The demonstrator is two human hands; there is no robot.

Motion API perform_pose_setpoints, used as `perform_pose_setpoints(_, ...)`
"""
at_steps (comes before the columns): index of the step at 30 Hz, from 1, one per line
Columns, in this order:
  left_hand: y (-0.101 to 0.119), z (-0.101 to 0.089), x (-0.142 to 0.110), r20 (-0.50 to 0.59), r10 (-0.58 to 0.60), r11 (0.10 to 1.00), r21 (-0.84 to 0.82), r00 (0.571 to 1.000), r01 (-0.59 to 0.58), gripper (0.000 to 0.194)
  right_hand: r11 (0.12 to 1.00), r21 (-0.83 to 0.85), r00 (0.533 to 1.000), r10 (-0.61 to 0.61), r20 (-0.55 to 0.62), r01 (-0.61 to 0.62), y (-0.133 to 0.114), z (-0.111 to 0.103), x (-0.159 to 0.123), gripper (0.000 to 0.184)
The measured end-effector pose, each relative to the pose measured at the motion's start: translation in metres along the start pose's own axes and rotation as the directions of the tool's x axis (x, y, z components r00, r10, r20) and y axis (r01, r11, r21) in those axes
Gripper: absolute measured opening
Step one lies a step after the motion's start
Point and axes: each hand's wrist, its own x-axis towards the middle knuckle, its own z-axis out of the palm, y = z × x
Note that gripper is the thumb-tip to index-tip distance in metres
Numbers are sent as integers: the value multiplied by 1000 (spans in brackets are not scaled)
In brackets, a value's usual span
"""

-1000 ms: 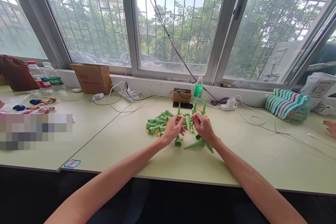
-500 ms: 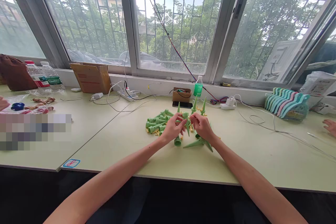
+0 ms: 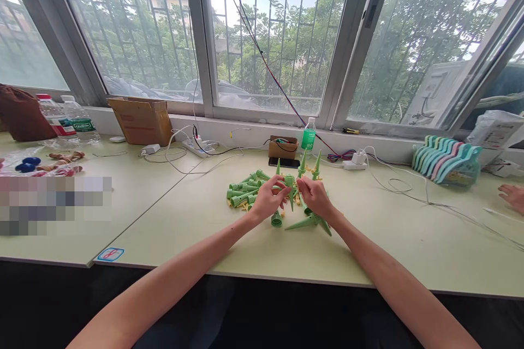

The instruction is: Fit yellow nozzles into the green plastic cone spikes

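Note:
My left hand [image 3: 268, 197] grips a green plastic watering spike [image 3: 291, 196], its wide collar up and its point down. Close against the collar, the fingers of my right hand [image 3: 316, 195] are pinched together; whatever lies between them is too small to make out. To the left is a heap of similar green spikes [image 3: 243, 193] with small yellow valve pieces among them. Several more stand point-up behind my hands, one of them a tall spike [image 3: 302, 166]. Another spike [image 3: 303, 222] lies on its side below my right hand.
A phone [image 3: 284, 163], a small open carton [image 3: 283, 147] and a green-labelled bottle [image 3: 309, 135] are at the back. Cables run by a power strip [image 3: 200, 147]. Coloured hangers [image 3: 448, 161] stand at right, near another person's hand [image 3: 511, 196]. A cardboard box [image 3: 141, 121] is at left.
The held spike has turned slightly, its point swinging a little left. My right fingers have closed in near its collar. The other person's hand at left has left the view.

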Motion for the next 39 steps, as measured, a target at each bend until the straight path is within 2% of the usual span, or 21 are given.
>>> perform_pose_setpoints(11,2,1,-1,-28,-1,999,43,1000,2,45,1000,-2,1000,-5,-13,5,1,2,0,41)
perform_pose_setpoints(16,4,3,-1,-53,-9,999,34,999,10,37,1000,0,999,10,-52,-10,-4,1,0,38)
perform_pose_setpoints(19,6,5,0,-67,-59,998,-37,996,56,34,1000,21,997,15,-71,-13,-8,1,0,35)
perform_pose_setpoints(23,11,7,1,-56,-139,984,-117,989,132,45,998,56,998,26,-50,-23,-13,-1,0,33)
perform_pose_setpoints(30,14,7,-1,-11,-191,969,-163,981,187,47,998,58,999,34,-15,-33,-13,-2,0,34)
perform_pose_setpoints(34,16,7,-2,11,-181,970,-164,983,181,44,998,44,999,37,-12,-37,-10,-1,0,34)
perform_pose_setpoints(39,18,4,-3,0,-88,994,-59,996,88,38,1000,12,999,18,-31,-17,-4,1,0,36)
